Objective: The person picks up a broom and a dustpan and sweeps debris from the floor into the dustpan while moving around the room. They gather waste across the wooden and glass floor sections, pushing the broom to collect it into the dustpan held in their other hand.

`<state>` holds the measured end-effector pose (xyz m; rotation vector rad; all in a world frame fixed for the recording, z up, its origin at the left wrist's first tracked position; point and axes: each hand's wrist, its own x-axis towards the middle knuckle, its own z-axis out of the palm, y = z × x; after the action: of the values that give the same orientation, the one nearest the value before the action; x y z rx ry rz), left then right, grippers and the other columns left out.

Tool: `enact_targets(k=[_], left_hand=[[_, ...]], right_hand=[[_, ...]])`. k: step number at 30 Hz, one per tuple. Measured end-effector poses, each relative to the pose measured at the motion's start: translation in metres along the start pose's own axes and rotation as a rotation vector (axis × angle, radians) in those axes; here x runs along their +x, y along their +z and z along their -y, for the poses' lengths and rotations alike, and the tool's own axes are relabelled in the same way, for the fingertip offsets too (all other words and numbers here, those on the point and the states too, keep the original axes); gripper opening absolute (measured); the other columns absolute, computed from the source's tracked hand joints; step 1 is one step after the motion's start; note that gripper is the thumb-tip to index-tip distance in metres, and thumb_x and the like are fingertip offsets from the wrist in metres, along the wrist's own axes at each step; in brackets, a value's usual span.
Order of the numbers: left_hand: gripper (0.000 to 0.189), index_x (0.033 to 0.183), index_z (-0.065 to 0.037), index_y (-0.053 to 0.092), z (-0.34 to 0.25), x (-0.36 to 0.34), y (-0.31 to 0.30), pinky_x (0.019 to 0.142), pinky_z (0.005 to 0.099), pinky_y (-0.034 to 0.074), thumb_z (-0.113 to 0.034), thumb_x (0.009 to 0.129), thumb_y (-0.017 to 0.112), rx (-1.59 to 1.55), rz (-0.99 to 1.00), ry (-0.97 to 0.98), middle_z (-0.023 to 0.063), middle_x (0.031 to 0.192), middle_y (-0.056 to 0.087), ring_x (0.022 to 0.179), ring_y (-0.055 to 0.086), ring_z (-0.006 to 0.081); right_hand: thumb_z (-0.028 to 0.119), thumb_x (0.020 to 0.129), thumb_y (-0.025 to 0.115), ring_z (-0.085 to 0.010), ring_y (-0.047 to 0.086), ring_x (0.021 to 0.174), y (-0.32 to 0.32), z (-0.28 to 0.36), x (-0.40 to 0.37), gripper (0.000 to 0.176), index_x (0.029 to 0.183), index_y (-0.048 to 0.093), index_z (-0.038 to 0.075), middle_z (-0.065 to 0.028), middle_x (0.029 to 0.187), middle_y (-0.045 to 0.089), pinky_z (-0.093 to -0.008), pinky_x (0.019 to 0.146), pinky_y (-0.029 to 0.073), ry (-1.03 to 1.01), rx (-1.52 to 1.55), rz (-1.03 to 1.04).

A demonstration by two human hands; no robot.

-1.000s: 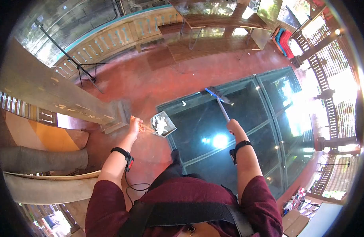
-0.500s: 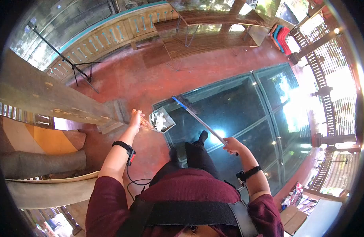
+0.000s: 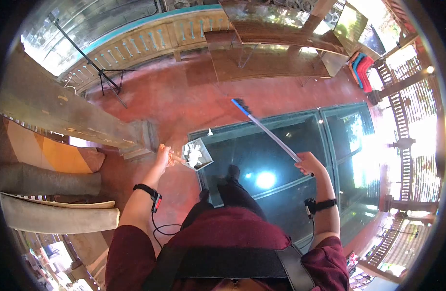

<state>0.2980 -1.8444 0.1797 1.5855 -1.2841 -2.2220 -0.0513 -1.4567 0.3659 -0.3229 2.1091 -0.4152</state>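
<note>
My left hand (image 3: 164, 156) is closed around the orange-brown handle of a dustpan (image 3: 207, 163), whose pale tray holds several crumpled white paper scraps (image 3: 194, 154). My right hand (image 3: 307, 164) grips the end of a broom's silver handle (image 3: 276, 139). The broom head (image 3: 241, 105), blue with dark bristles, is beyond the dustpan, over the red floor near the glass panel's far edge. A small white scrap (image 3: 210, 131) lies outside the pan at the edge of the glass, between pan and broom head.
I stand over a dark glass floor panel (image 3: 281, 194) with bright reflections. Red floor (image 3: 174, 92) surrounds it. A wooden post (image 3: 77, 111) rises at left, near a black tripod (image 3: 106, 80). Wooden tables (image 3: 271, 65) stand ahead, with red and blue folded cushions (image 3: 362, 72) at the right.
My right hand has moved right and slightly back, and the broom head has swung away from the dustpan. The small white scrap outside the pan now shows. The dustpan stays nearly in place.
</note>
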Motion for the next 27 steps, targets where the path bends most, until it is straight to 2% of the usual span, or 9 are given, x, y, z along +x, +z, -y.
enact_targets(k=[5, 8, 11, 13, 16, 20, 24, 26, 27], left_hand=[[0.02, 0.091, -0.013, 0.035, 0.001, 0.009, 0.007, 0.043, 0.0326, 0.045, -0.022, 0.077, 0.046, -0.101, -0.059, 0.02, 0.0075, 0.08, 0.046, 0.057, 0.047, 0.0187], [0.022, 0.09, -0.012, 0.041, 0.006, 0.017, 0.01, 0.045, 0.032, 0.043, -0.031, 0.079, 0.046, -0.036, -0.158, 0.026, 0.0054, 0.076, 0.05, 0.054, 0.049, 0.0174], [0.018, 0.089, -0.012, 0.038, 0.007, 0.021, 0.014, 0.043, 0.0333, 0.045, -0.021, 0.077, 0.048, -0.116, -0.166, 0.099, 0.0072, 0.076, 0.048, 0.057, 0.046, 0.0169], [0.018, 0.088, -0.012, 0.038, 0.004, 0.026, 0.008, 0.042, 0.0327, 0.044, -0.022, 0.077, 0.048, -0.158, -0.183, 0.072, 0.0074, 0.076, 0.048, 0.057, 0.047, 0.0168], [0.018, 0.087, -0.011, 0.039, 0.006, 0.019, 0.014, 0.041, 0.0316, 0.043, -0.022, 0.077, 0.048, -0.198, -0.228, 0.045, 0.0072, 0.075, 0.049, 0.058, 0.048, 0.0167], [0.018, 0.086, -0.01, 0.04, 0.014, 0.027, 0.013, 0.04, 0.0304, 0.042, -0.023, 0.077, 0.048, -0.27, -0.256, 0.046, 0.0064, 0.072, 0.049, 0.056, 0.049, 0.0166], [0.016, 0.084, -0.009, 0.039, 0.013, 0.012, 0.024, 0.037, 0.0305, 0.041, -0.021, 0.078, 0.047, -0.273, -0.309, 0.072, 0.0066, 0.07, 0.049, 0.05, 0.048, 0.0169], [0.015, 0.083, -0.008, 0.039, 0.008, 0.004, 0.034, 0.035, 0.0303, 0.039, -0.02, 0.078, 0.046, -0.22, -0.384, 0.103, 0.0072, 0.07, 0.049, 0.046, 0.047, 0.0175], [0.016, 0.085, -0.01, 0.038, 0.009, 0.011, 0.021, 0.039, 0.0315, 0.041, -0.023, 0.078, 0.046, -0.218, -0.352, 0.092, 0.0067, 0.072, 0.049, 0.049, 0.047, 0.0169]], right_hand=[[0.002, 0.07, 0.055, -0.0139, 0.04, 0.036, -0.024, 0.018, 0.133, 0.009, 0.074, 0.049, -0.004, -0.0045, 0.045, 0.041, -0.0291, 0.033, 0.03, -0.074, 0.012, -0.035], [0.002, 0.067, 0.055, -0.0161, 0.042, 0.035, -0.026, 0.029, 0.199, 0.009, 0.069, 0.049, -0.004, -0.0067, 0.045, 0.043, -0.0305, 0.032, 0.03, -0.062, -0.128, -0.065], [0.001, 0.063, 0.053, -0.0232, 0.051, 0.04, -0.016, 0.041, 0.234, 0.012, 0.071, 0.051, -0.007, -0.0139, 0.049, 0.05, -0.0345, 0.035, 0.038, -0.06, -0.35, -0.044], [0.002, 0.063, 0.05, -0.0277, 0.057, 0.047, 0.003, 0.061, 0.233, 0.017, 0.076, 0.052, -0.008, -0.0191, 0.055, 0.055, -0.0371, 0.039, 0.044, -0.082, -0.556, -0.009], [0.003, 0.067, 0.046, -0.0303, 0.06, 0.056, 0.008, 0.079, 0.184, 0.018, 0.074, 0.056, -0.009, -0.0208, 0.061, 0.058, -0.0382, 0.046, 0.048, -0.069, -0.585, 0.021], [0.002, 0.067, 0.044, -0.0276, 0.06, 0.054, -0.001, 0.082, 0.138, 0.024, 0.087, 0.052, -0.009, -0.0208, 0.063, 0.058, -0.036, 0.047, 0.048, -0.185, -0.621, 0.168], [0.003, 0.068, 0.056, -0.0117, 0.046, 0.041, -0.021, 0.068, 0.132, 0.035, 0.102, 0.049, -0.003, -0.0062, 0.054, 0.049, -0.0261, 0.037, 0.038, -0.106, -0.368, 0.46], [0.002, 0.07, 0.056, -0.0092, 0.044, 0.042, -0.026, 0.077, 0.122, 0.04, 0.109, 0.047, -0.002, -0.0028, 0.055, 0.048, -0.024, 0.036, 0.036, -0.084, -0.303, 0.518], [0.001, 0.071, 0.057, -0.0079, 0.043, 0.042, -0.02, 0.087, 0.122, 0.043, 0.112, 0.045, -0.001, -0.0012, 0.055, 0.047, -0.023, 0.036, 0.035, -0.068, -0.267, 0.541]])
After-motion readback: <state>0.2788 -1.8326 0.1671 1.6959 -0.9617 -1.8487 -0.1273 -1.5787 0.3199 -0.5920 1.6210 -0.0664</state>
